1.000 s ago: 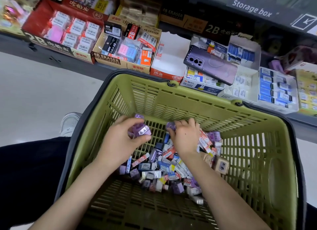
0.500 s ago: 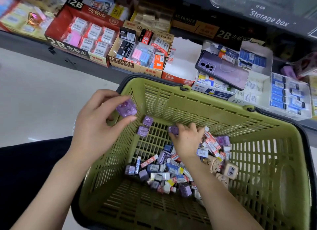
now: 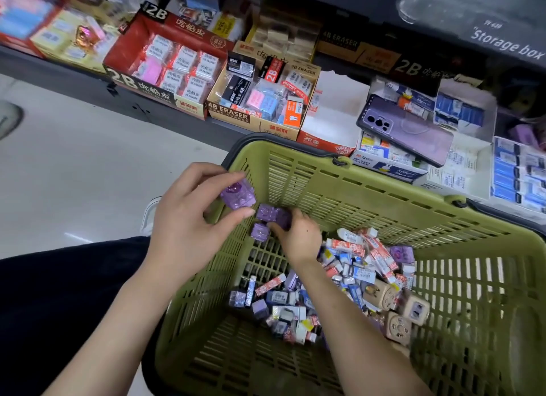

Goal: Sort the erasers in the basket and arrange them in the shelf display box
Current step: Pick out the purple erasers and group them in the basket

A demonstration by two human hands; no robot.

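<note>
Here, at the left, the left hand hovers over the corner of a green basket, thumb and fingers clamped on a purple eraser, apparently gathering one kind together. Just beside it, the right hand curls its fingers round more purple erasers against the basket wall. Further right lies the mixed eraser pile. On the shelf beyond the rim, an empty white box stands open, likely awaiting sorted stock, and a phone rests on neighbouring boxes.

free: basket floor near side | obstacle: eraser pile at centre
</note>
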